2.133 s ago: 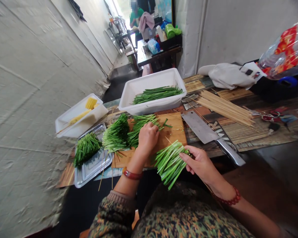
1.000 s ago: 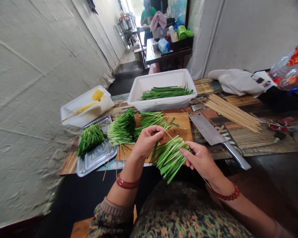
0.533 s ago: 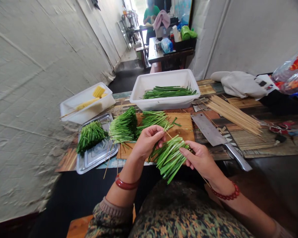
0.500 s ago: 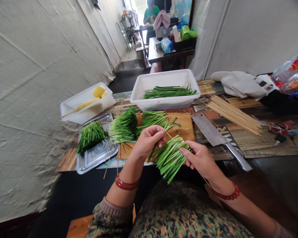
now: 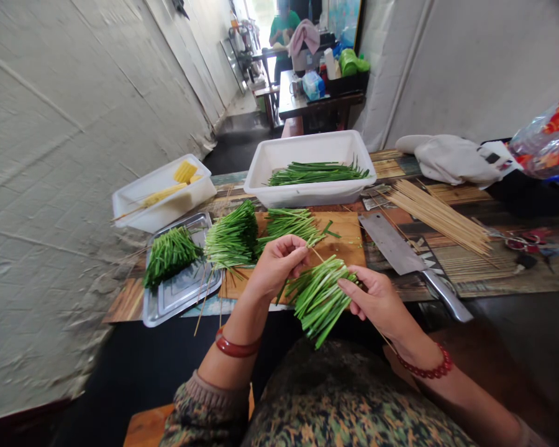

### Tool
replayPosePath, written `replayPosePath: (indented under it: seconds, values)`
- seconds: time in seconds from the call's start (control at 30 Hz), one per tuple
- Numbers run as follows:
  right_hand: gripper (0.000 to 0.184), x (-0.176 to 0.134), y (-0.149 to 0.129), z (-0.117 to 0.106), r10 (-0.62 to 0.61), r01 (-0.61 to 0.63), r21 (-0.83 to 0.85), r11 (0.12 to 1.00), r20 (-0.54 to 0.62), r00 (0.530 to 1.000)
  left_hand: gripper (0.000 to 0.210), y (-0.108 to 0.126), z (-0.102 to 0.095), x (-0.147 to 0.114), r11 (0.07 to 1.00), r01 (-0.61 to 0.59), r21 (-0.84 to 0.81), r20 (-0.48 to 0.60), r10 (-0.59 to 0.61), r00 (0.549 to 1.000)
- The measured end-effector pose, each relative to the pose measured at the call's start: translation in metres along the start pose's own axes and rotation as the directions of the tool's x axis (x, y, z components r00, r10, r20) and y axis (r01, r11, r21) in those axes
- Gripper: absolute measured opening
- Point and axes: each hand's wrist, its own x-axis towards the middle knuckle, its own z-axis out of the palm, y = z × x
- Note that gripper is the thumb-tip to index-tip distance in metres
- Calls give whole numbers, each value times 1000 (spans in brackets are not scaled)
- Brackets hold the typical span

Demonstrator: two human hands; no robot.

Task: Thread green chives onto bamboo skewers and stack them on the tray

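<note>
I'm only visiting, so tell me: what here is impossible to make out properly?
All in the head view:
Middle of the skewer: hidden by the green bundle and right hand.
Plastic bag: cut off by the right edge.
Small red things at right: too blurred to name surely.
What the far person handles: too small and blurred.

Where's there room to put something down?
The near end of the metal tray, in front of its green bundle; also the tabletop between the cleaver handle and wooden sticks. The cutting board is crowded leftward with stalks.
</note>
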Motion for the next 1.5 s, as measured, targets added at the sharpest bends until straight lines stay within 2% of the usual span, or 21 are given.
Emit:
replayPosePath:
  seconds: [0.5,0.9,1.5]
  values:
    - [31,0,-1,-1,-9,10,-35,999,28,1000,32,4,2,-5,1000,19,7,31,-20,999]
    - [31,0,-1,-2,-20,21,-37,999,44,999,29,1,-1,-6,999,28,-46,104,-24,994]
    - [31,-2,1,-4,-14,15,-17,1000,38,999,30,-1,-2,-7,999,-20,29,92,17,996]
